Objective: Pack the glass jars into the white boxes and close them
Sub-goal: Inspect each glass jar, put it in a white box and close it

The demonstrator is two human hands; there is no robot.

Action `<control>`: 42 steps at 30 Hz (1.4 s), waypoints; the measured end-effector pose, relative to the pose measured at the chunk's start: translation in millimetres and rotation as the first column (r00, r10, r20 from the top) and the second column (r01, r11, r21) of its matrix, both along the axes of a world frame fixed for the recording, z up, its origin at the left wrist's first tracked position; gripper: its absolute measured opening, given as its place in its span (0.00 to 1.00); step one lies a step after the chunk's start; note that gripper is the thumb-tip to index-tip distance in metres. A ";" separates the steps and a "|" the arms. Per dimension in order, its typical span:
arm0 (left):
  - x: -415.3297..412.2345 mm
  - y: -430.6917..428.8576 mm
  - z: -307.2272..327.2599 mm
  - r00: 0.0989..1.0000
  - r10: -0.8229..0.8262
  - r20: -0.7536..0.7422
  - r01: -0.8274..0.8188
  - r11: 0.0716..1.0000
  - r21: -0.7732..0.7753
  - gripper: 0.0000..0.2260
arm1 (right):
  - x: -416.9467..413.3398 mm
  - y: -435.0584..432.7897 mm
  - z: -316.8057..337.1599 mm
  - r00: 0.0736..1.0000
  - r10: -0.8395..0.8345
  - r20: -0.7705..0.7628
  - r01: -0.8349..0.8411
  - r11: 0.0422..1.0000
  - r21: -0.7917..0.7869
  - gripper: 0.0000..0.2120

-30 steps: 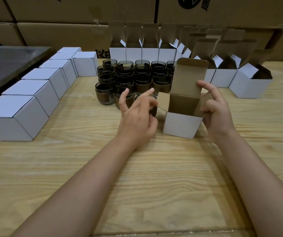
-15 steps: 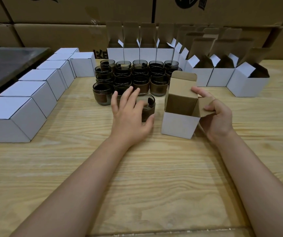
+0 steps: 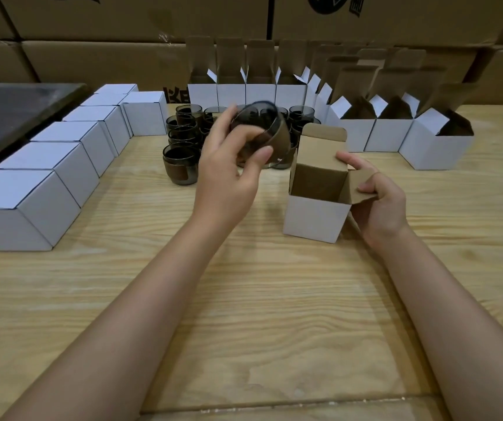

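Pine tabletop [image 3: 244, 299], brown cartons stacked behind. Glass jar [image 3: 262, 129] is off the surface, gripped round its side by the left hand [image 3: 229, 171], up and left of the open white box [image 3: 314, 220], not touching it. Jar axis is tilted, mouth up and away from the box. Right hand [image 3: 377, 202] pinches the box's right flap. Judgement: the jar travels right, rights itself, then drops in. Other jars [image 3: 180, 165] stand behind-left of the box, closed boxes [image 3: 40, 189] far left.

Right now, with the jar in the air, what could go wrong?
The jar is tilted in the left hand, above the other jars; a slip could knock glass on glass. Entering tilted, it may catch the rim of the open box, which the right hand steadies by its flaps.
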State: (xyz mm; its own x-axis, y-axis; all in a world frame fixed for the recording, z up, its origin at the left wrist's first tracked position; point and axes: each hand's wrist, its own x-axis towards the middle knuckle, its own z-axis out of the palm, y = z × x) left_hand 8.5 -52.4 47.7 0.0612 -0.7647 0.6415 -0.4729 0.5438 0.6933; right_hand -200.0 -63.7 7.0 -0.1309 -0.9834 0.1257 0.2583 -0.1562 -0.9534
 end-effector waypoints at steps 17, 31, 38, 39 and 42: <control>-36.8 -0.1 -0.5 0.805 -0.033 0.592 0.055 0.998 -0.020 0.10 | 3.8 -3.7 -0.8 0.996 0.088 0.023 -0.086 0.993 -0.080 0.29; -48.3 -18.0 26.0 0.632 -0.202 0.748 -0.095 0.938 0.334 0.12 | 4.3 -2.9 0.5 0.998 0.057 0.009 -0.057 0.998 -0.025 0.31; -30.9 -11.9 1.3 0.975 -0.221 0.032 0.215 0.968 0.133 0.13 | 6.1 -3.1 0.4 0.999 0.039 0.034 -0.039 0.999 -0.004 0.30; -29.3 -12.2 -2.2 0.961 -0.212 -0.177 0.239 0.959 0.152 0.14 | 6.5 -2.9 0.4 0.999 0.038 0.031 -0.038 0.999 0.002 0.30; -32.0 -13.2 -16.4 0.833 -0.145 -0.533 0.396 0.830 0.392 0.19 | 7.5 -2.1 0.2 0.999 0.043 0.014 -0.044 0.999 0.019 0.30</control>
State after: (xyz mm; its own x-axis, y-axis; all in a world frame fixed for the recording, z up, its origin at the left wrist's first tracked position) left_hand -23.5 -65.5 31.3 -0.0042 -0.9889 0.1483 0.0886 0.1473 0.9851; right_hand -192.5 -65.8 7.2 -0.0895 -0.9904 0.1055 0.2778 -0.1266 -0.9523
